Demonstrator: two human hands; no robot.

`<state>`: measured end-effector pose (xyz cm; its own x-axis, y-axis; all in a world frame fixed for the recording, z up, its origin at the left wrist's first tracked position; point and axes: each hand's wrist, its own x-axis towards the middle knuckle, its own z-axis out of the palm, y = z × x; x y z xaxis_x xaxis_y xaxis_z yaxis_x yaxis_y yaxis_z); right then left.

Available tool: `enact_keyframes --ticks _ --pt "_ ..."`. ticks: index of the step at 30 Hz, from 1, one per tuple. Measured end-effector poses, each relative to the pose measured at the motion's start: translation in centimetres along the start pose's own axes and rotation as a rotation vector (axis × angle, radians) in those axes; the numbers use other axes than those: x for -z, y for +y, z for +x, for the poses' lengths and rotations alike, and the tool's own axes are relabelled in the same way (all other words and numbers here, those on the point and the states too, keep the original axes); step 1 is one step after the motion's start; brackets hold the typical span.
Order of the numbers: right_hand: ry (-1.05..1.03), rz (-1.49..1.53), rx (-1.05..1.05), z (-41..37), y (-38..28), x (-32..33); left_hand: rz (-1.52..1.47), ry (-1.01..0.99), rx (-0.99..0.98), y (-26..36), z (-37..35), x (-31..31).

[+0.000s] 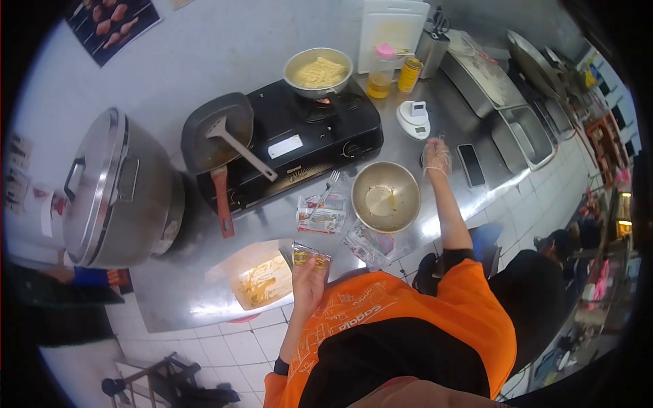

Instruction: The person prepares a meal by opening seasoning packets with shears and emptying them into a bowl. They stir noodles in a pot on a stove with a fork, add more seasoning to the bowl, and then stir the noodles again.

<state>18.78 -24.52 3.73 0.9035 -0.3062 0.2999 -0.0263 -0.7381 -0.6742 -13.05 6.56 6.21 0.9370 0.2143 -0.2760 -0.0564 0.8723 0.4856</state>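
Note:
My left hand [309,285], bare, is closed on a small foil packet [311,256] with yellow print, beside a paper tray [262,282] smeared with brown sauce. My right hand [437,158], in a clear plastic glove, reaches to the counter just below a white kitchen scale [413,121] and left of a dark phone [471,165]. Its fingertips are too small to make out, and so is anything between them. Between my hands sits a metal bowl [386,197] with sauce residue inside. Opened plastic packaging [323,212] and a fork [326,187] lie left of the bowl.
A black stove [292,146] holds a pan [216,129] with a spatula and a pot [318,71] of pale noodle-like food. A large steel cooker [112,190] stands at left. A jar [381,71], a yellow can [409,75] and metal trays [524,136] stand at the back and right.

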Motion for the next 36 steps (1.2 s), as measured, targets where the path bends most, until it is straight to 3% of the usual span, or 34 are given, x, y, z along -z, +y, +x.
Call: enact_keyframes --ticks 1,3,9,13,15,16,18,19,21,23,25,26,28,31,36 --pt "0.012 0.007 -0.015 0.1 1.0 0.6 0.014 0.009 0.023 -0.2 0.2 -0.4" --pt "-0.135 -0.548 -0.213 0.5 2.3 0.8 0.039 0.012 0.033 -0.6 1.0 -1.4" --pt "-0.471 -0.728 -0.358 2.5 2.7 0.9 0.097 -0.072 0.098 -1.5 2.3 -3.7" --pt "-0.561 -0.706 -0.265 1.1 4.2 3.2 0.126 -0.076 0.117 -1.4 3.3 -5.0" --pt "-0.696 -0.390 -0.374 -0.1 6.0 4.6 0.104 -0.061 0.112 -1.5 3.5 -5.2" --pt "-0.701 -0.395 -0.374 -1.6 6.5 5.3 0.100 -0.055 0.113 -1.6 3.6 -5.1" --pt "-0.582 0.329 -0.442 -5.2 7.5 6.5 0.129 -0.078 0.132 -1.7 4.0 -4.9" --pt "-0.585 0.327 -0.440 -6.7 8.1 6.4 0.127 -0.076 0.129 -1.7 4.3 -5.1" --pt "-0.419 0.393 -0.122 -9.9 10.5 5.3 0.124 -0.127 0.158 -2.3 4.8 -5.6" --pt "-0.592 0.595 -0.248 -13.1 4.5 8.7 0.151 -0.147 0.168 -3.1 5.9 -5.3" --pt "-0.586 0.129 -0.142 -15.5 -2.9 13.0 0.174 -0.175 0.178 -4.2 7.1 -5.9" --pt "-0.580 0.124 -0.145 -15.9 -5.7 14.6 0.171 -0.180 0.184 -4.6 7.8 -6.5" --pt "-0.896 0.031 -0.129 -16.4 -9.1 16.9 0.247 -0.221 0.182 -5.2 8.7 -8.0" --pt "-0.907 0.006 0.011 -17.4 -7.5 16.7 0.274 -0.236 0.138 -6.3 9.6 -10.0" --pt "-0.885 -0.028 0.006 -17.5 -7.1 16.7 0.328 -0.264 0.088 -8.1 10.9 -10.1"
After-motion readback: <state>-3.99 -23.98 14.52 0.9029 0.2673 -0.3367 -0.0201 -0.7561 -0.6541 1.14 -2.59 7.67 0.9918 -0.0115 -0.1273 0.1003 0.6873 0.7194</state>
